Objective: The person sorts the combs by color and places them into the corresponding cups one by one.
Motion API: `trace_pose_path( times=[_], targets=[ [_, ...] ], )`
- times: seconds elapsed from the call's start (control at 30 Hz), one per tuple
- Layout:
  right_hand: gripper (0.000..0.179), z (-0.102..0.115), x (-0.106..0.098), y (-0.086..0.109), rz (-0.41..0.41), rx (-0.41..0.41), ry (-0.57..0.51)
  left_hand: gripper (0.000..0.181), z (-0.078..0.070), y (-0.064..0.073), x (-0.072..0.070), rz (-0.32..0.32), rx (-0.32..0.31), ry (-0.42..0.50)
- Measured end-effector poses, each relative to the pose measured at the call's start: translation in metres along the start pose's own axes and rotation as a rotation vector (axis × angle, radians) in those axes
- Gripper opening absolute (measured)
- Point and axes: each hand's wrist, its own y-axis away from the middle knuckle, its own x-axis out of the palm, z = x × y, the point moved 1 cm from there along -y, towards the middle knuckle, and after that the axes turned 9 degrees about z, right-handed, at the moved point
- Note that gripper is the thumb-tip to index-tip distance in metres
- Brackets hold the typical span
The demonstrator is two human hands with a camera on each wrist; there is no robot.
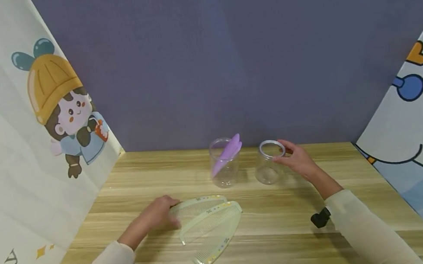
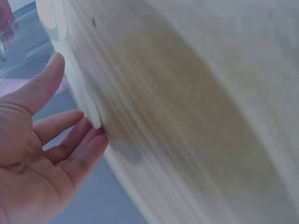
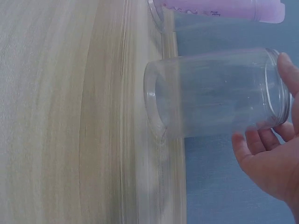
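Note:
Three pale green combs with small printed flowers lie fanned on the table: an upper comb [image 1: 200, 202], a middle comb [image 1: 211, 221] and a lower comb [image 1: 220, 244]. My left hand [image 1: 161, 214] is at the left end of the upper comb. In the left wrist view its fingertips touch a comb's rounded end [image 2: 95, 116], with the thumb apart. My right hand [image 1: 298, 161] grips the rim of an upright clear plastic jar [image 3: 215, 93], thumb on one side and fingers on the other. Nothing shows inside this jar.
Left of the held jar stands a second clear jar [image 1: 225, 178], with purple combs [image 1: 229, 151] leaning in it and sticking out over its rim. A dark panel [image 1: 203, 63] rises behind the wood-grain table [image 1: 287, 245]. Printed cartoon panels flank both sides.

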Motion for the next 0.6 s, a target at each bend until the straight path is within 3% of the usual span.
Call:
trace_pose_path(
  times=[0.33,0.6],
  targets=[
    [0.086,-0.0047,0.0001,-0.0016,-0.013,0.008,-0.009,0.065,-0.0031,0.0001,0.0057,-0.021,-0.016,-0.078],
    [0.085,-0.007,-0.0001,-0.0022,-0.008,0.018,0.015,0.054,-0.0021,0.0029,0.0045,-0.026,-0.018,-0.077]
  ],
)
